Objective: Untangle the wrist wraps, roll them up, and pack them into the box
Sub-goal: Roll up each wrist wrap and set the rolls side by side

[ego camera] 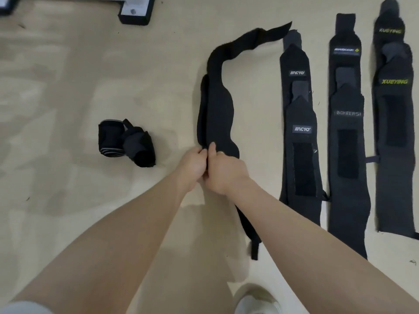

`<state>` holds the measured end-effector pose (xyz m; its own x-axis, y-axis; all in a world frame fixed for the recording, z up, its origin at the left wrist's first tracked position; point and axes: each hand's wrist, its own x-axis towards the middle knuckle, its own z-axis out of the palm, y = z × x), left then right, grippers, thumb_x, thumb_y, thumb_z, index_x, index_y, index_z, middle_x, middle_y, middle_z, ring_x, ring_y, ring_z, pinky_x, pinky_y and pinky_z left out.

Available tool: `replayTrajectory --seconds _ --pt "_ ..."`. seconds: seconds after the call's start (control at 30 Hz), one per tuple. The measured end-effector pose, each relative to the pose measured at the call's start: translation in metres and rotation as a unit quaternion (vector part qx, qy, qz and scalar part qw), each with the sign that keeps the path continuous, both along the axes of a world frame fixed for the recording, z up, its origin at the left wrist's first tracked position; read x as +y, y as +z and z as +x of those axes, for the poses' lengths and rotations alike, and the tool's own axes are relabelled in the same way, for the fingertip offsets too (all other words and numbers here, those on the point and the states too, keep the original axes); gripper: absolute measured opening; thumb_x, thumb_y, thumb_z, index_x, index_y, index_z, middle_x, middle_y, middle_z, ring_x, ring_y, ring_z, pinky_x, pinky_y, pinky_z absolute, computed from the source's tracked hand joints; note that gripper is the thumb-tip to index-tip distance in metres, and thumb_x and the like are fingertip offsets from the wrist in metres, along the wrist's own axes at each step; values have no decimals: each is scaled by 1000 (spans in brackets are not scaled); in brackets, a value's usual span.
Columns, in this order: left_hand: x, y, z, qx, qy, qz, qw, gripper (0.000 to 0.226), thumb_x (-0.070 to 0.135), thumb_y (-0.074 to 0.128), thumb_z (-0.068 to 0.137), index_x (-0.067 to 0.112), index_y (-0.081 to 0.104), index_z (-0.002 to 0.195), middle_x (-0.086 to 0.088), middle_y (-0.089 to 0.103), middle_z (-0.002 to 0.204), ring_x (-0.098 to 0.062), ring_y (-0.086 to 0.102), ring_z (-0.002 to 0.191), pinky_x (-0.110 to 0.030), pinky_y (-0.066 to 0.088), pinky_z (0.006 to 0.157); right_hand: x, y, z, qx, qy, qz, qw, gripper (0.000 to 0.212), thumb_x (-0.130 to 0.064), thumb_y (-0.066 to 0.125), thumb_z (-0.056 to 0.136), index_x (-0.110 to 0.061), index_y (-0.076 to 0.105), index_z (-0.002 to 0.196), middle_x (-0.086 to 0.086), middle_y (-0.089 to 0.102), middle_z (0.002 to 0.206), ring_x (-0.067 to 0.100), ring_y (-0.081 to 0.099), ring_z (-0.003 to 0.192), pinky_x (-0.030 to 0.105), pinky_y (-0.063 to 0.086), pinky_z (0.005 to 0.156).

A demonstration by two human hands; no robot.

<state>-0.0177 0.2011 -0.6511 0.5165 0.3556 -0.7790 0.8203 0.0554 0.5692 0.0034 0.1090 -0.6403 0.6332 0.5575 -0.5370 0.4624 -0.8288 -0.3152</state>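
Black wrist wrap (216,114) pinched by left hand (192,163), right hand (224,171)

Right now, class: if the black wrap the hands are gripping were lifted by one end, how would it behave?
The black wrap would probably sag limply: it already lies in curves and folds. It likely weighs little, since both hands merely pinch it.
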Motion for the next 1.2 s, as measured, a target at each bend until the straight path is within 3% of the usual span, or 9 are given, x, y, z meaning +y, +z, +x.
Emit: replayTrajectory --seconds 0.13,0.23,0.33,0.53,0.67,0.8,0.9,1.0,1.2 --pt "18 -12 -23 35 -40 139 989 51 16 40 96 7 28 145 -16 45 138 -29 51 117 -35 45 95 22 -13 -10 179 -62 65 980 78 -21 45 92 -12 -5 151 17 49 129 28 55 107 36 47 84" --pt "16 -14 -42 6 -84 190 978 46 14 42 96 8 34 141 -14 40 137 -28 50 117 -32 41 98 5 -16 -12 127 -130 170 969 53 -10 41 94 -10 31 146 13 47 136 25 48 122 28 37 100" --pt "4 -18 -61 -13 -120 169 978 41 18 47 96 9 40 135 -11 47 130 -23 53 110 -28 42 90 -29 -20 -14 17 -243 166 956 38 -7 42 93 -8 51 130 10 50 131 25 55 110 27 41 89" --pt "-17 -24 -92 19 -134 150 979 43 21 48 97 7 38 137 -10 49 133 -25 52 116 -32 42 96 -62 -21 -47 191 -326 111 919 35 -20 53 93 -7 46 124 8 60 110 20 52 94 28 41 81" --pt "-18 -18 -102 83 -104 107 985 44 26 41 100 6 36 139 -12 47 137 -28 46 124 -31 37 98 -57 -22 -73 215 -402 147 878 43 -20 60 89 -6 42 126 0 55 88 21 56 90 33 47 81" --pt "-13 -12 -107 93 -27 51 994 42 26 46 97 3 46 132 -14 55 127 -30 54 116 -38 42 101 -57 -22 -83 225 -384 133 886 49 -16 66 84 -7 40 125 5 54 95 26 58 94 39 53 84" --pt "-13 -1 -110 97 -21 26 995 25 21 45 97 4 53 114 -11 58 103 -27 62 96 -34 49 86 -59 -17 -86 266 -415 137 859 58 -20 73 79 -10 36 122 13 58 111 30 59 101 46 53 86" --pt "-16 26 -109 136 -150 9 979 25 26 41 98 6 54 107 -9 60 91 -19 57 73 -26 43 63 -61 -5 -88 330 -398 177 838 76 -9 71 80 -13 26 141 14 63 106 26 61 99 38 51 90" --pt "6 86 -103 -39 -223 -46 973 18 31 55 94 16 63 100 5 61 87 -5 55 75 -14 41 64 -64 51 -67 384 -361 323 786 31 8 53 85 -14 58 106 11 59 96 23 57 93 37 46 88"
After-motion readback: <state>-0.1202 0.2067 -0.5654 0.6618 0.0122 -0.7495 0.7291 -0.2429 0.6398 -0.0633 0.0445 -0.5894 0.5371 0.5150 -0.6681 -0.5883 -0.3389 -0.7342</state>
